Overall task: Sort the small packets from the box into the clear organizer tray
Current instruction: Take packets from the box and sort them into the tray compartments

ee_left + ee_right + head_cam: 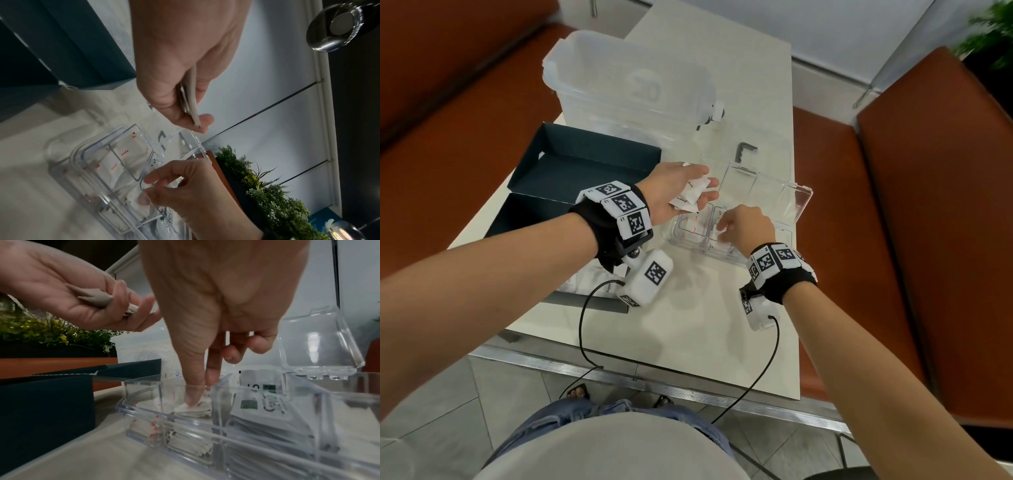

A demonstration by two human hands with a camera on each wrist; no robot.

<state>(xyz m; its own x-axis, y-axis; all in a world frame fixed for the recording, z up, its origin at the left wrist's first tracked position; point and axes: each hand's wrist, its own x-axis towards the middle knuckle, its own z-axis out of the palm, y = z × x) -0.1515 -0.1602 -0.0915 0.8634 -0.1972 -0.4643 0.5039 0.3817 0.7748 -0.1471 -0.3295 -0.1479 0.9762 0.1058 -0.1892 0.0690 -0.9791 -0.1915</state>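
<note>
The left hand gripped two or three packets above the tray. The right hand pinched one packet inside a near compartment.

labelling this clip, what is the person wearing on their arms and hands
Both forearms are bare. Each wrist carries a black fabric cuff ringed with white square tiles printed with black coded markers, and a white camera block, also marked, with a thin black cable. The left hand and right hand wear no gloves.

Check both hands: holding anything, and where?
Left hand grips several white packets between thumb and fingers. Right hand pinches one packet by its edge inside the tray.
</note>
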